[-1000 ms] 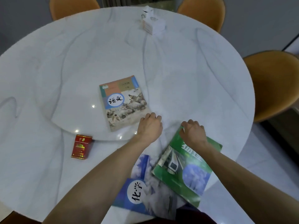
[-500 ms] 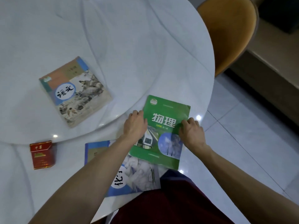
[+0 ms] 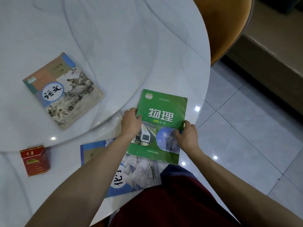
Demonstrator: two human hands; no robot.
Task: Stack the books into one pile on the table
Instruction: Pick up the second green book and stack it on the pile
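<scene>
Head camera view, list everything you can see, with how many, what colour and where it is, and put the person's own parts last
green book: one, green cover, near table edge, overlapping the blue book, held at both sides
blue book: one, blue and white, nearest the person, partly under the green book and left forearm
beige book: one, beige and blue with ink painting, lying apart to the left
red box: one, red, small, left of the blue book
table: one, white marble look, round
chair: one, orange, beyond the table's right edge
floor: grey glossy tiles, right
left hand: on the green book's left edge
right hand: on the green book's right edge
lap: dark red clothing, bottom
</scene>
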